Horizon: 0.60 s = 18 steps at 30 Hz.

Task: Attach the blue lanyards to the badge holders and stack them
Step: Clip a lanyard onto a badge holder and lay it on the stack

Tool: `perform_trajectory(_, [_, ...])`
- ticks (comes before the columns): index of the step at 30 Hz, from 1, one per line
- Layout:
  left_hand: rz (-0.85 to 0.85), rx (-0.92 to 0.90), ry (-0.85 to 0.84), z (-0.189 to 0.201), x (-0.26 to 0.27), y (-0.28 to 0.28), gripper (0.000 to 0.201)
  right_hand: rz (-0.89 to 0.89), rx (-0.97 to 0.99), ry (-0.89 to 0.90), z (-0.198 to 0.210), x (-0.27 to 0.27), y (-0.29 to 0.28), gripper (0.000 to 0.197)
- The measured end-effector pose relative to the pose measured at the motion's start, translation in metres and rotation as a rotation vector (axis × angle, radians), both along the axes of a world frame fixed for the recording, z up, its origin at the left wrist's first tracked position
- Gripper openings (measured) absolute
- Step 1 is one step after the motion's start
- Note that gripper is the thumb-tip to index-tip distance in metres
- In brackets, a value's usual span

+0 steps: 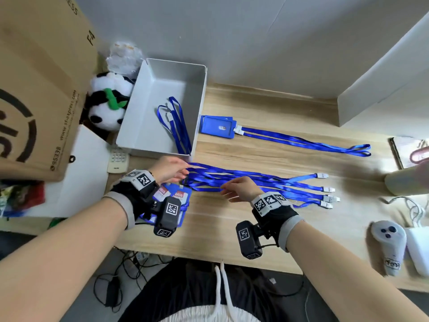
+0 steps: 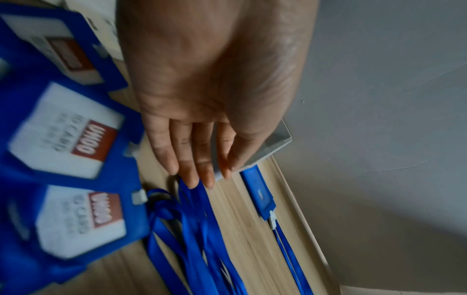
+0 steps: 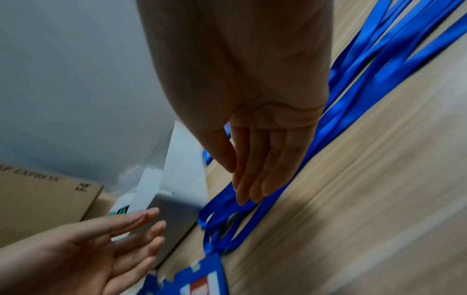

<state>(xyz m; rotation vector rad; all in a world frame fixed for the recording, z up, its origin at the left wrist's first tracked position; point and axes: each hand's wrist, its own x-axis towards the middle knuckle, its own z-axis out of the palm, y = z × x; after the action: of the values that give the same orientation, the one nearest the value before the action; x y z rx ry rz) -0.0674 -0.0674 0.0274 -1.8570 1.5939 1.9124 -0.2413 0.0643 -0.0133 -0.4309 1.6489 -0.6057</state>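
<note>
Both hands hover flat-fingered over the loose blue fabric lanyards (image 1: 255, 182) at the table's centre: left hand (image 1: 168, 169) at nine o'clock, right hand (image 1: 240, 188) touching a strap, neither pinching. One finished blue plastic badge holder (image 1: 217, 126) lies at twelve o'clock. Next, likely picking one strap's clip.

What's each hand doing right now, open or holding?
Left hand: open, straight fingers at the loop end of the loose lanyards.
Right hand: open, fingertips on the same lanyards.

Left of centre in the head view, the left wrist camera covers most of the badge holders (image 1: 183, 196). Their card print (image 2: 65, 135) blurs at the left wrist view's left edge.
</note>
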Motion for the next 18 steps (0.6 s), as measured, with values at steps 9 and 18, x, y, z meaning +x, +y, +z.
perform_trajectory(9, [-0.044, -0.222, -0.081, -0.023, 0.052, -0.002, 0.017, 0.066, 0.199, -0.001, -0.016, 0.086, -0.032, 0.022])
perform_trajectory(18, [-0.029, -0.390, -0.099, -0.027, 0.061, 0.004, 0.016, 0.082, 0.130, 0.204, -0.036, 0.102, -0.039, 0.022])
